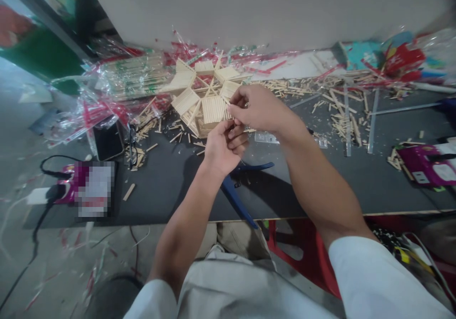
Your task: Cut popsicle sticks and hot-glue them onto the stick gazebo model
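A star-shaped model built of thin wooden sticks stands on the dark table, with slatted square panels around crossed sticks at its centre. My right hand is closed in a pinch at the right edge of the front panel; whatever lies between its fingertips is too small to make out. Just below, my left hand has thumb and fingers drawn together against the model's front right corner, and its fingertips partly hide what they hold. Under my wrists lies a blue-handled cutting tool, its head hidden by my left hand.
Loose stick pieces lie scattered right and left. A clear ruler lies behind my right forearm. Glue sticks, plastic wrappers, a phone, glasses and purple power strips surround the work. The table's front edge is near my body.
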A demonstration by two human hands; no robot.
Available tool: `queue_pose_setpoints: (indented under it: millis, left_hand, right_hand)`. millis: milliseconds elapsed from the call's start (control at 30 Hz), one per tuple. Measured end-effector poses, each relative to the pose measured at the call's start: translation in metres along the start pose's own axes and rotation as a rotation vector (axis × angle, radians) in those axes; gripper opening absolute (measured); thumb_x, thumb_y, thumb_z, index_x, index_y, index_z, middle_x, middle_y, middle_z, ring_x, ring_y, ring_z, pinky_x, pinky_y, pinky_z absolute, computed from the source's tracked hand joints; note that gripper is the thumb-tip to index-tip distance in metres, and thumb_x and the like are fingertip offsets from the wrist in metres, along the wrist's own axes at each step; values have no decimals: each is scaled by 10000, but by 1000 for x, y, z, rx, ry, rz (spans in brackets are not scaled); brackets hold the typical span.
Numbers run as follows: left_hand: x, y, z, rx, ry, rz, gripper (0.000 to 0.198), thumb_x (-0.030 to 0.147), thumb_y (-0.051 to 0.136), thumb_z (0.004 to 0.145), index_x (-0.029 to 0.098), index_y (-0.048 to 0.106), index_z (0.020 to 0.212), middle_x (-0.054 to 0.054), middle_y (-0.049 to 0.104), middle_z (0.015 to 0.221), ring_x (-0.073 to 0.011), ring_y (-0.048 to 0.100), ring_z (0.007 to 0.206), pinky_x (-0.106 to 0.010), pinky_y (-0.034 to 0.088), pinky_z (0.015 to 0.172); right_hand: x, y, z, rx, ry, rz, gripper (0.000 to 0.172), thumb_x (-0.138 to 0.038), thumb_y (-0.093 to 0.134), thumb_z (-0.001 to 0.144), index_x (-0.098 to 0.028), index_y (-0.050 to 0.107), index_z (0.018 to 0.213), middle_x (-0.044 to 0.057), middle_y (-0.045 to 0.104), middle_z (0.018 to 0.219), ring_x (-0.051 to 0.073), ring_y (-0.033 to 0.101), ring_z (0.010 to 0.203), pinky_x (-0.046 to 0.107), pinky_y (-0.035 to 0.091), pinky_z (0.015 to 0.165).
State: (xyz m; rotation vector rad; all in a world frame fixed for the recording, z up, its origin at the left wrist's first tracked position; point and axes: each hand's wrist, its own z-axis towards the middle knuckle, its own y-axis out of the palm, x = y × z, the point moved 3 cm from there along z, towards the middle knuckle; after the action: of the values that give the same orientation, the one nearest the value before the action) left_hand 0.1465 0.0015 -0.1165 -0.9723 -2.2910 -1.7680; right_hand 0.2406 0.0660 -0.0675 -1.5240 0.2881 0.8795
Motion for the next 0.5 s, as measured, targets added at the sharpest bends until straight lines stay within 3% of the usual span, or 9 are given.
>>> queue_pose_setpoints:
  millis: [500]
  left_hand:
    - [0,2,-1,39,-4,9,388,151,327,1053,179,415,676,79,230,562,-33,202,373,-186,167,364]
  right_hand:
    - [1,1,2,4,6,5,83,-126,664,782,-200,648,816,69,722,853,232,656,827,383,510,794]
